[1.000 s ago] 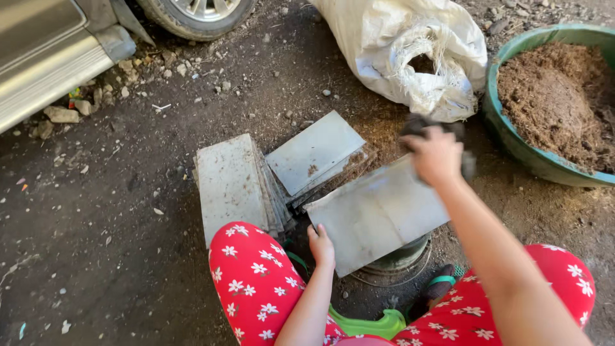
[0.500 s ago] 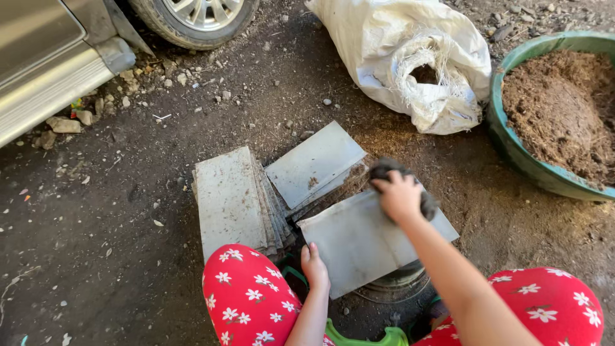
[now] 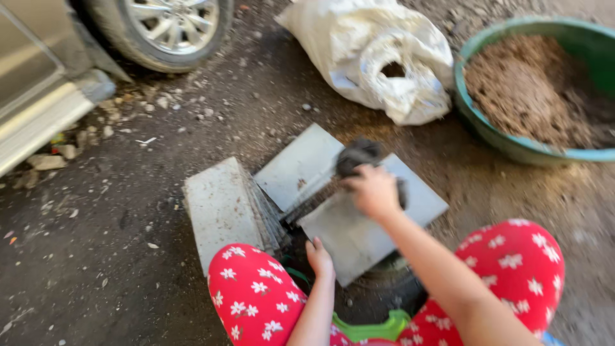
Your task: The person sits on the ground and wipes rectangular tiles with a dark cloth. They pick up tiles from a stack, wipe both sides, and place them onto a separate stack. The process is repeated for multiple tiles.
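My right hand (image 3: 373,190) is closed on a dark clump of soil (image 3: 359,154) just over the gap between two grey flat panels. The nearer grey panel (image 3: 378,236) tilts under that hand. My left hand (image 3: 319,257) grips this panel's lower left edge. A second grey panel (image 3: 300,166) lies beyond it, with a strip of dark soil between them. A stack of grey panels (image 3: 221,208) lies to the left on the dirt ground. My knees in red flowered trousers (image 3: 253,298) frame the bottom of the view.
A green basin of brown soil (image 3: 532,150) stands at the upper right. A white sack (image 3: 378,54) lies behind the panels. A car wheel (image 3: 163,25) and sill fill the upper left. A dark round pot (image 3: 384,288) sits under the near panel.
My right hand came from the right, near the basin, down and left onto the panels with the soil clump. The left hand stayed on the panel's edge.
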`<action>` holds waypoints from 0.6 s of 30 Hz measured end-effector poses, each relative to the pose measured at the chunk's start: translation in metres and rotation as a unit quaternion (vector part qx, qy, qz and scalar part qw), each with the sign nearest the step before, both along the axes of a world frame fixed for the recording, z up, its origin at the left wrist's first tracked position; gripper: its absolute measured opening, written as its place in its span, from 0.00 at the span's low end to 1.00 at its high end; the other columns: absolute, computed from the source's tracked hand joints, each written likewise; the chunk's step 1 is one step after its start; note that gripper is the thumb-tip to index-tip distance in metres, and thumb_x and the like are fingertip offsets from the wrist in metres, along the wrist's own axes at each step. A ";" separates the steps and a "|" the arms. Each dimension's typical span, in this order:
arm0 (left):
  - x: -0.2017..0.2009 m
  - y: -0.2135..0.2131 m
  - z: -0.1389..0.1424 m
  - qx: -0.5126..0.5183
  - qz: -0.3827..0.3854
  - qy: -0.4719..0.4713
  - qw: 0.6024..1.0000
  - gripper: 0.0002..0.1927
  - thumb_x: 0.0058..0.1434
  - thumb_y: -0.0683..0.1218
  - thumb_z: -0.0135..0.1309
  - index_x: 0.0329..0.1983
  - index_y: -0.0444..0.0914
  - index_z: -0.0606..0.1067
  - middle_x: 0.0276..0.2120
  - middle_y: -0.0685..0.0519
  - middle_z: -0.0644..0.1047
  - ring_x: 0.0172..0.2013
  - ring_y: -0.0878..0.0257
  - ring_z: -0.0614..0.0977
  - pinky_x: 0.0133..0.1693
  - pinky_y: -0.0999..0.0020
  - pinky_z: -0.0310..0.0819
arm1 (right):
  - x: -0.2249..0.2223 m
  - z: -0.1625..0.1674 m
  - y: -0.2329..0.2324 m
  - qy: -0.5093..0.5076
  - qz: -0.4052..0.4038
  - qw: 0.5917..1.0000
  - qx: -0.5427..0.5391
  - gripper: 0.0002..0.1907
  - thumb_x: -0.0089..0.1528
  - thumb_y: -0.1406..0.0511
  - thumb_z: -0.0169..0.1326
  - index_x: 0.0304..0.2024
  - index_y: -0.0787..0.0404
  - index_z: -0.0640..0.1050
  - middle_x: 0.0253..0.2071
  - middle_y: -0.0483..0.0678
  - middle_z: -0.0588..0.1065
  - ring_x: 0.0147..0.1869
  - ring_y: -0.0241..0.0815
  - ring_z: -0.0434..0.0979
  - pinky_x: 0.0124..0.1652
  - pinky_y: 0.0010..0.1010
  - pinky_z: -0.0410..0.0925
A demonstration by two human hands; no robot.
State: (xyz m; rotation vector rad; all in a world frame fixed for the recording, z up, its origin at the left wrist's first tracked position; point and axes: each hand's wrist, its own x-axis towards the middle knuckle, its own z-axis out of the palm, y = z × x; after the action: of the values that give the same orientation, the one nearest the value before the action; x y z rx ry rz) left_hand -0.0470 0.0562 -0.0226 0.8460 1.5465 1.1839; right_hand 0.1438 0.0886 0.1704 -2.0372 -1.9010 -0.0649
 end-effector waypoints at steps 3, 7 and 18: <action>-0.003 -0.002 -0.002 -0.034 -0.026 0.107 0.993 0.18 0.75 0.50 0.44 0.46 0.28 0.72 0.39 0.41 0.79 0.37 0.52 0.77 0.46 0.58 0.72 | -0.082 -0.019 -0.054 -0.045 0.093 0.989 -0.101 0.16 0.55 0.59 0.58 0.45 0.35 0.85 0.55 0.45 0.71 0.56 0.58 0.67 0.52 0.62 0.58; -0.010 -0.007 0.000 -0.044 0.016 -0.093 0.995 0.16 0.74 0.48 0.40 0.47 0.30 0.71 0.43 0.43 0.79 0.40 0.56 0.78 0.46 0.59 0.74 | -0.090 -0.036 -0.093 0.050 0.118 0.989 -0.071 0.21 0.52 0.63 0.59 0.47 0.39 0.84 0.56 0.43 0.71 0.54 0.55 0.68 0.50 0.52 0.61; -0.012 -0.011 0.005 -0.039 -0.021 0.009 0.999 0.17 0.75 0.50 0.43 0.49 0.30 0.72 0.44 0.44 0.78 0.42 0.58 0.76 0.49 0.61 0.70 | 0.131 -0.051 -0.095 -0.039 -0.208 0.977 -0.016 0.20 0.54 0.62 0.58 0.49 0.36 0.83 0.59 0.45 0.72 0.62 0.56 0.68 0.55 0.56 0.63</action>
State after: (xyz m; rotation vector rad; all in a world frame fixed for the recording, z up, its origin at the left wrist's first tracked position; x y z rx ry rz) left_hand -0.0595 0.0449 -0.0175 0.8355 1.5724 1.0818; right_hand 0.2751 -0.0061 0.1197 -2.4546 -1.4927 -0.2226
